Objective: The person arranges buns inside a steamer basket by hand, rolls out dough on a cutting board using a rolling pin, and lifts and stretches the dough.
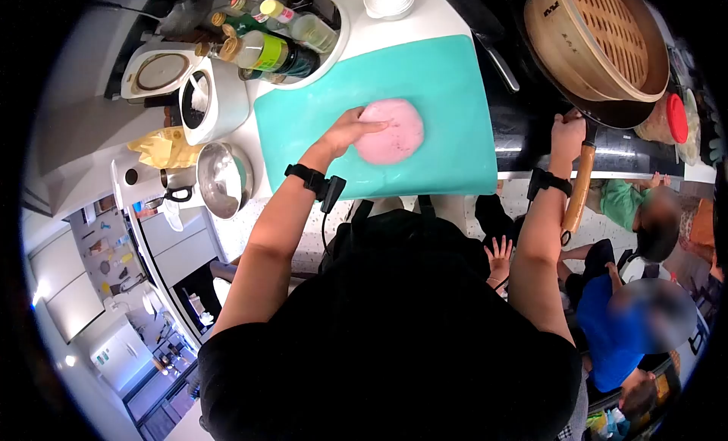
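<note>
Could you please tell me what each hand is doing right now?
Left hand: thumb over the pink dough; firmness of grip can't be told.
Right hand: curled beside the wooden handle; holding can't be told.

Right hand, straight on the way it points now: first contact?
Likely the near side of the wok, just beyond the right hand. Depth is unclear from this one view, so it might pass under the rim instead.
</note>
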`<state>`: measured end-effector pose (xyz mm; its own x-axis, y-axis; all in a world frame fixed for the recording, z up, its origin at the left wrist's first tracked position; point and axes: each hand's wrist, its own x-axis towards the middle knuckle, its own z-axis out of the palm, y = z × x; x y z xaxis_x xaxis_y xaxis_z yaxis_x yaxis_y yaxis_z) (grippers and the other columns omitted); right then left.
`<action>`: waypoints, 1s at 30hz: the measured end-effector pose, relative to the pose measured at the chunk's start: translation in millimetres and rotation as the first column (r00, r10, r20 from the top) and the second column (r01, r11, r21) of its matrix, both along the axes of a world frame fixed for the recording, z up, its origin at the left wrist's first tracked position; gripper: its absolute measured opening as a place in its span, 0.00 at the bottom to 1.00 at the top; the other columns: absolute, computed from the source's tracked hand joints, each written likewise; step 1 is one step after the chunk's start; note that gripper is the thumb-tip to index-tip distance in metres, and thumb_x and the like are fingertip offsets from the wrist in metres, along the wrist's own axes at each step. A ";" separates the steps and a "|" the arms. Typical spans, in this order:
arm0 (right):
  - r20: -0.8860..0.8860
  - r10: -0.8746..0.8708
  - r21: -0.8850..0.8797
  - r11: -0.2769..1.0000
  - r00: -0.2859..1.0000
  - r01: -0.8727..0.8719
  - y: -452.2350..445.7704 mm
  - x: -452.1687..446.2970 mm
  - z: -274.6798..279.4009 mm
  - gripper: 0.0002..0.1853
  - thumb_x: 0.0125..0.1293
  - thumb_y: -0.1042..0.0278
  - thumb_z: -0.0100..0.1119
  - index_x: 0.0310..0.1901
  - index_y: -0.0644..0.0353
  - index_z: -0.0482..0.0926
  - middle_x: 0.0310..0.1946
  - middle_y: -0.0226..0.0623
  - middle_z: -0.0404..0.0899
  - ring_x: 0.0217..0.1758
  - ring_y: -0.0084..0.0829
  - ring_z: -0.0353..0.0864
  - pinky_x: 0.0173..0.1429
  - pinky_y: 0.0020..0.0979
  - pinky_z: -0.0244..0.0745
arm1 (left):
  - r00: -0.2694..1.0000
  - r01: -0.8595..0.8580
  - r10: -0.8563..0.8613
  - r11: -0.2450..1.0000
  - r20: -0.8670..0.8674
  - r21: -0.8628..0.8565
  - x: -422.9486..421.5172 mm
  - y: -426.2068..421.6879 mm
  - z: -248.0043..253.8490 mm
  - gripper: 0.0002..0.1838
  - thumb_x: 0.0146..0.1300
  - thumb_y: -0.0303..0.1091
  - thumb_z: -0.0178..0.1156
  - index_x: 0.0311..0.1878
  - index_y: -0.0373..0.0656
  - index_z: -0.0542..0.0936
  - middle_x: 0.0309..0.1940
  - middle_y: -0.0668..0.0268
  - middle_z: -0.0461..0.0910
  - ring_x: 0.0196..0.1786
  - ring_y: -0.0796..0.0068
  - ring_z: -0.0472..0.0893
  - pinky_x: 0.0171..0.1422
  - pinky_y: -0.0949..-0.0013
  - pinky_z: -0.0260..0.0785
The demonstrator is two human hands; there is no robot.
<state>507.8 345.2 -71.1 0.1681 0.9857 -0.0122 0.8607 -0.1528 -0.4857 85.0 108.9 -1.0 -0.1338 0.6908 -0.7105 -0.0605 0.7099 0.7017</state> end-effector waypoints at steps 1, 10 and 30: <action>0.090 -0.138 -0.074 0.987 0.986 0.145 -12.7 -9.6 16.4 0.23 0.64 0.51 0.66 0.43 0.69 0.80 0.43 0.57 0.86 0.52 0.59 0.84 0.56 0.49 0.76 | 1.000 0.005 -0.005 1.000 0.006 0.001 3.3 -3.1 -2.7 0.42 0.56 0.46 0.77 0.67 0.29 0.73 0.60 0.49 0.81 0.63 0.57 0.81 0.71 0.60 0.70; -0.911 -0.409 -0.404 0.911 0.050 0.081 -210.3 -24.1 25.4 0.07 0.62 0.67 0.50 0.34 0.61 0.70 0.27 0.36 0.72 0.28 0.32 0.71 0.31 0.30 0.65 | 0.879 0.270 -0.213 0.960 -0.426 0.076 -36.8 -25.3 -51.1 0.32 0.64 0.40 0.71 0.66 0.34 0.72 0.55 0.47 0.79 0.58 0.55 0.80 0.64 0.57 0.73; 0.391 0.308 -0.011 0.944 0.867 -0.330 -300.4 -236.7 50.7 0.30 0.73 0.49 0.56 0.66 0.65 0.71 0.67 0.48 0.72 0.72 0.44 0.69 0.74 0.53 0.59 | 0.092 0.953 0.020 0.289 -0.996 0.094 -43.1 9.6 -53.0 0.28 0.77 0.46 0.47 0.74 0.40 0.70 0.75 0.56 0.69 0.79 0.61 0.64 0.84 0.47 0.46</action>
<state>271.1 44.8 -20.4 -0.1754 0.9835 0.0434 0.9778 0.1792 -0.1082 41.8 118.5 -53.9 0.4397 0.8773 0.1925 0.8741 -0.4673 0.1327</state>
